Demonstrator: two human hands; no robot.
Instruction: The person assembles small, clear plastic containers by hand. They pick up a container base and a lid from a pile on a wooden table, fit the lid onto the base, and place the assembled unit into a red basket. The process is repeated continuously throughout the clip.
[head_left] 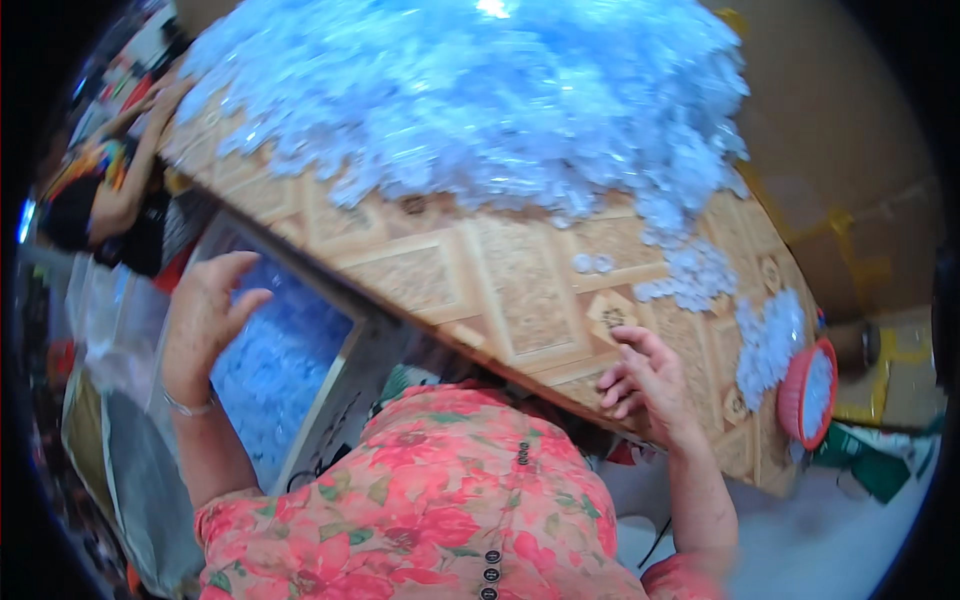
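My left hand (208,310) hovers with fingers spread over a grey-rimmed box (345,375) filled with small pale blue translucent plastic pieces (275,365); it holds nothing. My right hand (645,380) rests at the near edge of the patterned tabletop (500,285), fingers loosely curled, and I cannot tell whether anything is in it. A big heap of the same pale plastic pieces (470,100) covers the far part of the table. Smaller clusters of pieces (765,340) lie to the right of my right hand.
A red basket (805,395) with more pieces sits at the table's right corner. Another person (110,195) sits at the far left by the table. Clear plastic bags (110,330) lie left of the box. Brown wall and yellow objects stand at right.
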